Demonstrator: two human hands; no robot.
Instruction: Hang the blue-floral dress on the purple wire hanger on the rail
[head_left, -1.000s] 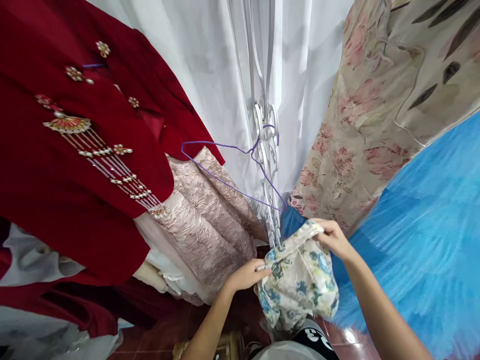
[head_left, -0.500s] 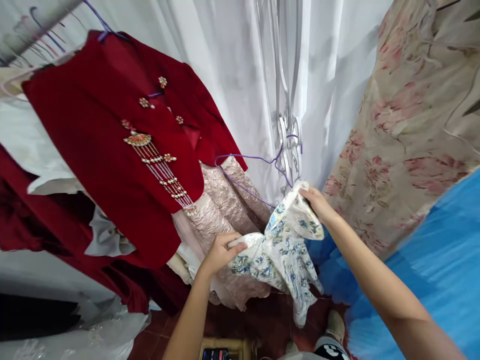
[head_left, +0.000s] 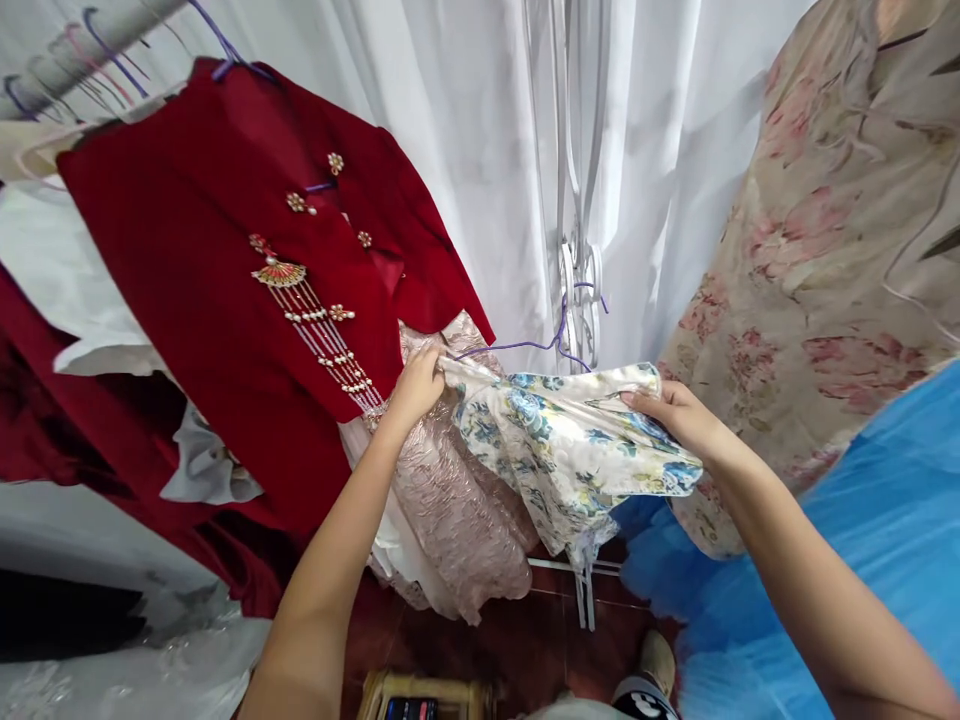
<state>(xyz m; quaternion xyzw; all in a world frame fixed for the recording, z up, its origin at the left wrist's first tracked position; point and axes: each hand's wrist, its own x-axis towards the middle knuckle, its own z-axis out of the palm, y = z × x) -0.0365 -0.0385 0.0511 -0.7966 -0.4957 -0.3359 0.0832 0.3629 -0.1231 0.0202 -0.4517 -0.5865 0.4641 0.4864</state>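
A white floral top (head_left: 559, 430) with blue and yellow flowers is stretched between my hands, its upper edge nearly level. My left hand (head_left: 421, 385) pinches its left upper corner, close to one end of a thin purple hanger (head_left: 517, 346). At the other side, my right hand (head_left: 671, 415) grips the cloth by the right edge, thumb on top. The hanger hooks onto a white metal stand (head_left: 574, 220). Its lower part is hidden behind the top, so I cannot tell how far the cloth is over it.
To the left, a red velvet jacket (head_left: 225, 220) with beaded ornaments hangs before a pink brocade skirt (head_left: 457, 500). A beige floral dress (head_left: 780, 280) and blue tulle (head_left: 810, 560) are at the right. Below are a wooden stool (head_left: 465, 695), a phone (head_left: 411, 708) and a foot (head_left: 657, 660).
My left hand has risen up and left to the hanger's end with the top's corner. My right hand has moved right and slightly down, so the cloth is spread wider and higher.
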